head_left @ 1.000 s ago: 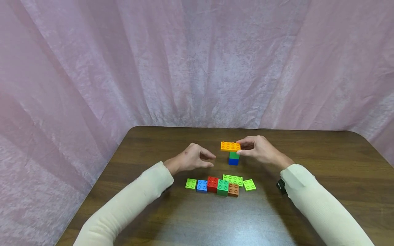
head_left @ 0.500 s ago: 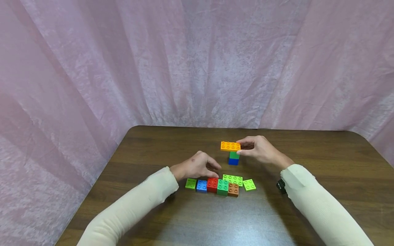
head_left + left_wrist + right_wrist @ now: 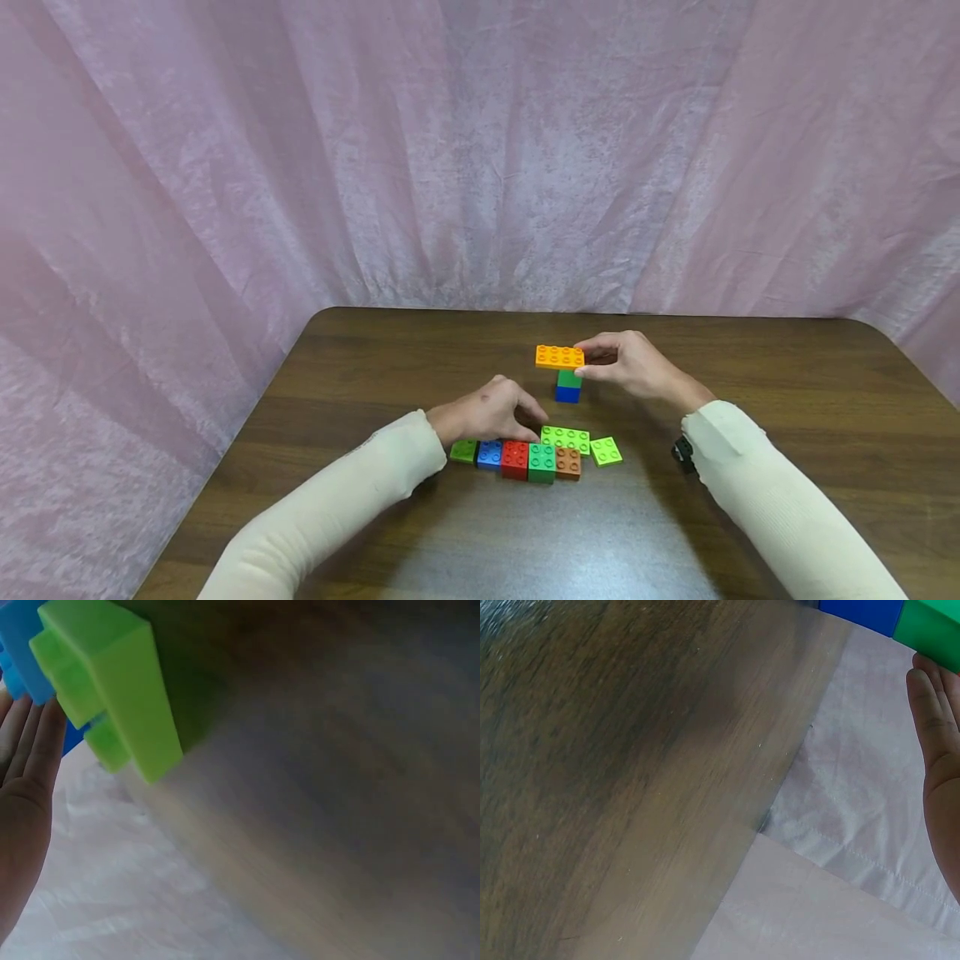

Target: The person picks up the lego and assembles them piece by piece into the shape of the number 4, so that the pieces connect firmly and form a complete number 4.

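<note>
In the head view, my right hand [image 3: 626, 363] pinches the right end of an orange toy building brick [image 3: 559, 357]. That brick lies across the top of a green brick [image 3: 569, 379], which sits on a blue one [image 3: 567, 394]. My left hand [image 3: 491, 412] is low over a row of bricks, thumb and index finger apart at the left end of a long lime brick [image 3: 566, 438]. Just in front of the fingertips are a red brick [image 3: 515, 460] and a darker green brick [image 3: 542, 463]. A small lime brick [image 3: 127, 682] fills the left wrist view's upper left.
A light blue brick [image 3: 490, 455] stands left of the red one, partly under the left hand. A brown brick [image 3: 567, 463] and a flat lime brick [image 3: 606, 451] lie to the right. Behind the wooden table [image 3: 390, 342] hangs a pink curtain [image 3: 480, 167].
My left hand has moved down and right to the long lime brick's end. The red and darker green bricks have shifted slightly toward me. The right hand and orange brick stay in place.
</note>
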